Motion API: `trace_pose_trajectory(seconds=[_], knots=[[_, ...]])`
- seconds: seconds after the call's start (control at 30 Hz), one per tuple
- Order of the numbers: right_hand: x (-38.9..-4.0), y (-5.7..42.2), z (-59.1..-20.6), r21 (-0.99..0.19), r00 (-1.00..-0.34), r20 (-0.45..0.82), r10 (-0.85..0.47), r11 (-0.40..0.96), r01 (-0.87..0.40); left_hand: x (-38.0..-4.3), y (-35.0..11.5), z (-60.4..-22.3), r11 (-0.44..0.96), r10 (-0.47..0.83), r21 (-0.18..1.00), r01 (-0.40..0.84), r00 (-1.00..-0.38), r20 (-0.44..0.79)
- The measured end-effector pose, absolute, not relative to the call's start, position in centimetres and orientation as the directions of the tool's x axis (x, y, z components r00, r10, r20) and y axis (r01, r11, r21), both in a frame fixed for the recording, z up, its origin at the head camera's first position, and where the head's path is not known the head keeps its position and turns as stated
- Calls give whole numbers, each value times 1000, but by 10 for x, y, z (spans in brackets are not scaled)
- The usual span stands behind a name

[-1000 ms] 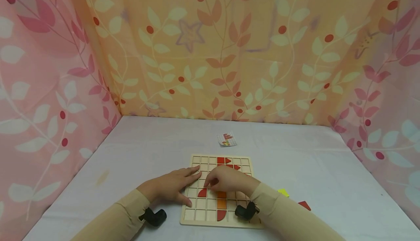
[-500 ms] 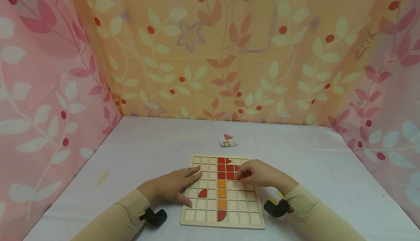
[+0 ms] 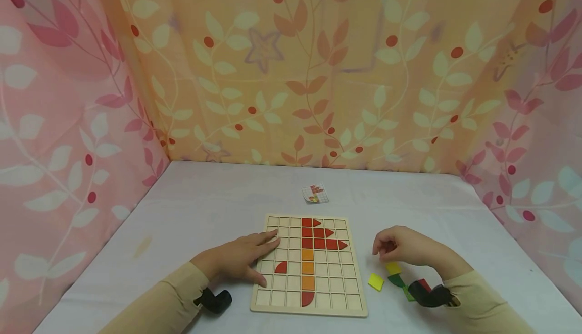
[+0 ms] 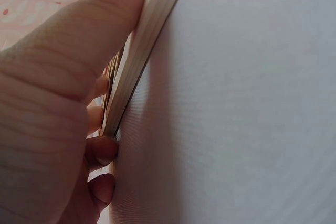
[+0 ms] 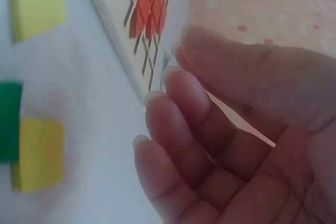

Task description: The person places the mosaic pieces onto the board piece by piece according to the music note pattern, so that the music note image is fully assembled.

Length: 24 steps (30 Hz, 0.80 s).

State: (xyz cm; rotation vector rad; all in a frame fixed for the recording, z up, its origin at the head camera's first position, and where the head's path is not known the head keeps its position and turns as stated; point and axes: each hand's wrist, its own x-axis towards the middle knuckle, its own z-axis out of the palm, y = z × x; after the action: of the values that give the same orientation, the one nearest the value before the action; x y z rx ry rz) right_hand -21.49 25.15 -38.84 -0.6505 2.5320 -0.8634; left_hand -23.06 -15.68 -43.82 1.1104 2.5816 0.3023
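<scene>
A wooden grid board (image 3: 336, 286) lies flat on the table, with a red and orange pattern of pieces set in its squares. My left hand (image 3: 236, 255) rests along the board's left edge, fingers spread over the rim; in the left wrist view its thumb lies against the wooden edge (image 4: 142, 51). A single red quarter-round piece (image 3: 281, 267) lies in a square by that hand. To the right of the board, my right hand (image 3: 406, 245) hovers with loosely bent fingers and nothing visible between them. Just below it are a yellow square (image 3: 376, 282), a second yellow piece (image 3: 393, 269) and a green piece (image 3: 396, 280).
A small pattern card (image 3: 314, 193) lies beyond the board. Another green piece (image 3: 408, 293) and a red piece (image 3: 425, 284) are partly hidden by the black right wrist camera (image 3: 429, 294). Floral cloth (image 3: 291, 71) walls the table's back and sides.
My right hand has moved right, off the board to beside the loose pieces. The red pointed rows it covered now show, the third ending in a triangle. My left hand has stayed put.
</scene>
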Motion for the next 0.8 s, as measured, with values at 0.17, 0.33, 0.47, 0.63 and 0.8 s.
trace_pose_trajectory(seconds=[0.17, 0.33, 0.47, 0.63, 0.8], knots=[[-208, 276, -392, -654, -818, -228, -528, 706, -273, -231, -157, -440, 678, 732, 303, 670, -652, -198], [-201, 299, -395, -633, -826, -268, -496, 737, -238, -232, -157, -440, 680, 730, 306, 667, -654, -197], [-195, 313, -397, -622, -826, -350, -443, 769, -148, -231, -157, -439, 681, 729, 313, 662, -655, -200], [-187, 321, -404, -589, -820, -411, -399, 802, -95, -231, -157, -438, 684, 726, 322, 655, -657, -205], [-183, 326, -413, -573, -825, -417, -381, 815, -87, -230, -157, -437, 682, 727, 325, 655, -656, -204]])
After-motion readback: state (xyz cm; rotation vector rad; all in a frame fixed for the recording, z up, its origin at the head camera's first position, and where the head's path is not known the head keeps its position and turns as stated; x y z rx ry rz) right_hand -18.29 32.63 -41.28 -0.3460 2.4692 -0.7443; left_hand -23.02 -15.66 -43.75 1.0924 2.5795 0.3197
